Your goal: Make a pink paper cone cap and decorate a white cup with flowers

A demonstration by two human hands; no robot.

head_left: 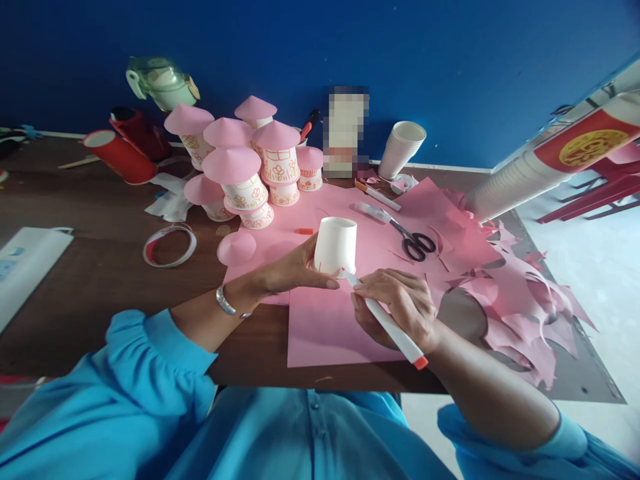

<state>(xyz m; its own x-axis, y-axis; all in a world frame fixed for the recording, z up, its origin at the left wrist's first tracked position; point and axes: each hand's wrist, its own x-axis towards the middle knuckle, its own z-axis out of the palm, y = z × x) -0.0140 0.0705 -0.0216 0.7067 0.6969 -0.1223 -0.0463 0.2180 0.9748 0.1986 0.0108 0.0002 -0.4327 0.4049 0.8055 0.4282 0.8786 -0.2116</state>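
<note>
My left hand [295, 270] is wrapped round a white paper cup [336, 241], its thumb along the lower side. Small red marks show low on the cup's wall. A white marker [393, 327] with an orange-red end is gripped in my right hand [397, 303], its tip at the cup's lower edge. An orange marker cap [304, 231] lies on the pink paper [330, 333] behind the cup. Further back left stand several paper-cup houses [245, 193] with pink cone roofs and drawn flowers.
Black-handled scissors [419, 245], a glue stick [371, 212] and another marker [379, 195] lie right of the cup. Pink paper scraps [525, 313] cover the right side. Stacked cups [403, 150] stand by the wall. A tape roll [170, 245] and red tube [120, 157] are on the left.
</note>
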